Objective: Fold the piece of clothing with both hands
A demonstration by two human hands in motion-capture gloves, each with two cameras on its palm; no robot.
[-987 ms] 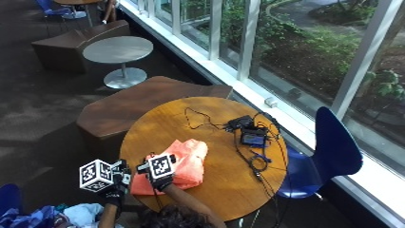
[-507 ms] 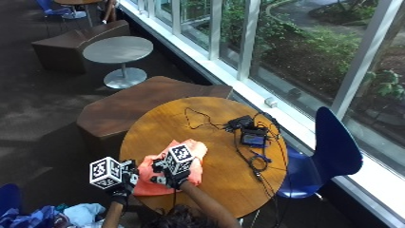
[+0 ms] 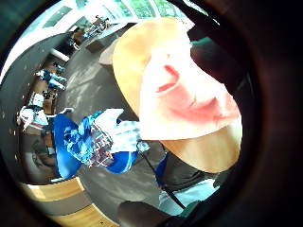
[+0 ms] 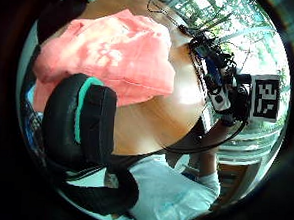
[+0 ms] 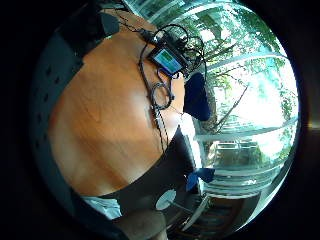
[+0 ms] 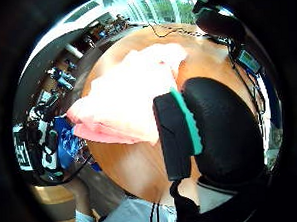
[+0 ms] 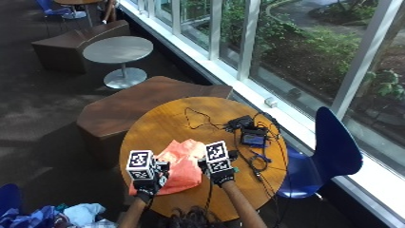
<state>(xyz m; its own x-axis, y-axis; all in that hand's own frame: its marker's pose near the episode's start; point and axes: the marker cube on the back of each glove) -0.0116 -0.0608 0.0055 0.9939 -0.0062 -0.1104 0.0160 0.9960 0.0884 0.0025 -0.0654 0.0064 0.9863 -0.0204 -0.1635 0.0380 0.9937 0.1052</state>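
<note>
We see a round wooden table (image 7: 158,128) carrying everything. On its near-left part lies a crumpled orange garment (image 7: 182,164), reaching to the table's near-left edge. On the window side sit a small device with a lit screen (image 7: 255,139) and a dark box (image 7: 240,123), touching each other, amid black cables (image 7: 199,118) that trail toward the table's middle and near-right edge.

No text, label or number is readable.

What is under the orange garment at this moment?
The orange garment lies on the round wooden table, whose bare top shows around it. Whether anything else sits beneath the cloth cannot be seen.
</note>
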